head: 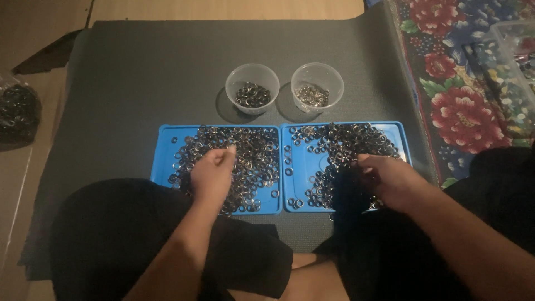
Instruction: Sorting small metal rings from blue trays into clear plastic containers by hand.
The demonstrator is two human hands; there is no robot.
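Person sits cross-legged on the floor, dark grey mat (167, 72) spread in front as a work surface. Two blue trays (167, 134) sit side by side, touching, each heaped with small metal rings (256, 156); tray rims keep the loose rings from rolling off. Two clear cups (252, 88) stand just beyond the trays, one behind each, each with a small batch of rings in the bottom, within easy reach of either hand.

Left hand (212, 174) rests on the left tray's pile, grip narrow, fingertips pinched together over the rings; whether a ring is caught between them is too small to tell. Right hand (390, 178) lies on the right tray's pile, fingers curled down into the rings; grip state cannot be made out, light is dim.

Dark bag (19, 114) at left edge, cut off. Floral cloth (462, 111) and a clear box (512, 56) at right, partly out of frame. Near tray edges hidden by hands and knees.
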